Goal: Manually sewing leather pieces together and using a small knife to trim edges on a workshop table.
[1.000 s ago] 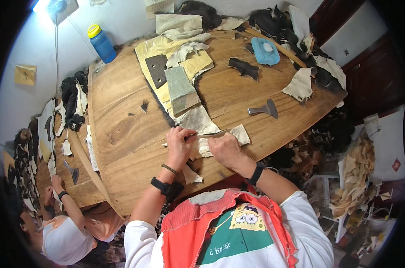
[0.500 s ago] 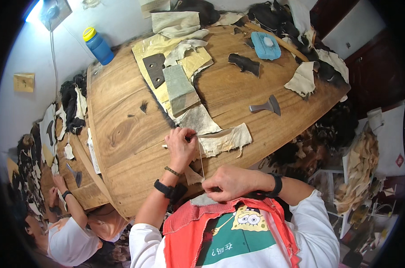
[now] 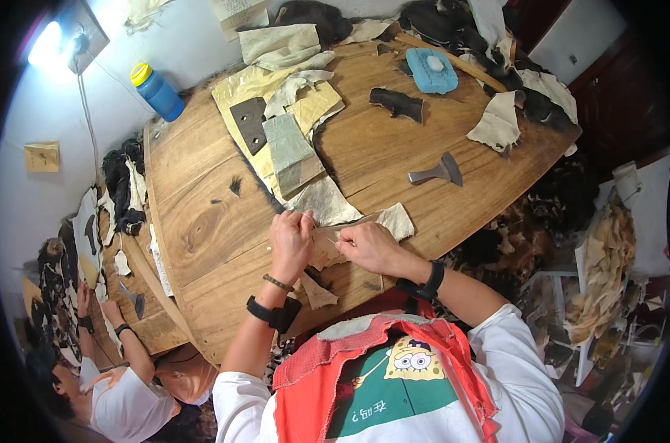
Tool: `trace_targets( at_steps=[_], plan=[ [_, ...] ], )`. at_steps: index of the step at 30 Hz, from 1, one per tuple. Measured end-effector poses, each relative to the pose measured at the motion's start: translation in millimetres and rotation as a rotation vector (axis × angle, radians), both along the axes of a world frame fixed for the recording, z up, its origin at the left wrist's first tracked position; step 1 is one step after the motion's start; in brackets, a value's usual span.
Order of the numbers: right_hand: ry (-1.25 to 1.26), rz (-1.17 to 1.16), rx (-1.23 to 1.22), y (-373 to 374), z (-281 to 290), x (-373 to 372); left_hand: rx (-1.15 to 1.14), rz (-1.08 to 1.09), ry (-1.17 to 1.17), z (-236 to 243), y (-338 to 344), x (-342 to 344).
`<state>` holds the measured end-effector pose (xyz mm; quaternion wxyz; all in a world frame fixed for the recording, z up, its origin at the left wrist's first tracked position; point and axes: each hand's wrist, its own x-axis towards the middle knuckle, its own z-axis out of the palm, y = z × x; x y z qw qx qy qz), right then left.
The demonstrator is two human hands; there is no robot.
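At the table's near edge my left hand (image 3: 291, 240) is closed, pinching the left end of a pale hide strip (image 3: 395, 221). Just right of it my right hand (image 3: 368, 246) is closed in a pinch, its fingertips over the strip's lower edge. A thin pale thread shows at those fingertips; whether a needle is there too is too small to tell. Beyond my hands lies another greyish hide piece (image 3: 324, 201), under the end of a grey-green flat block (image 3: 292, 151). A small hide scrap (image 3: 319, 293) sits below my left hand.
On the wooden table (image 3: 202, 177) are a wide-bladed knife (image 3: 440, 171), a dark fur scrap (image 3: 396, 103), a blue pad (image 3: 432, 71) and a dark plate with holes (image 3: 249, 124). A blue bottle (image 3: 158, 94) stands far left. Another person (image 3: 124, 399) works at the left.
My right hand has moved up and away from my body to the hide strip, beside my left hand. The thread that stretched taut between my hands is no longer drawn out.
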<state>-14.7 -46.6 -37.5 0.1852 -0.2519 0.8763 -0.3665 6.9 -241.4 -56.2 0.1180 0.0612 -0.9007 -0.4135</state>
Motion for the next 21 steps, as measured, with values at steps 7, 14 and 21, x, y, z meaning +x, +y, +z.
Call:
trace_targets(
  at_steps=[7, 14, 21],
  plan=[
    [-0.126, 0.781, 0.035, 8, 58, 31, -0.201, -0.141, -0.082, -13, 2, -7],
    [-0.270, 0.033, -0.561, -9, 13, -10, -0.126, -0.484, 0.075, 11, -9, 25],
    [0.118, 0.071, -0.002, 1, 6, 5, -0.112, -0.183, -0.070, -2, -5, 8]
  ],
)
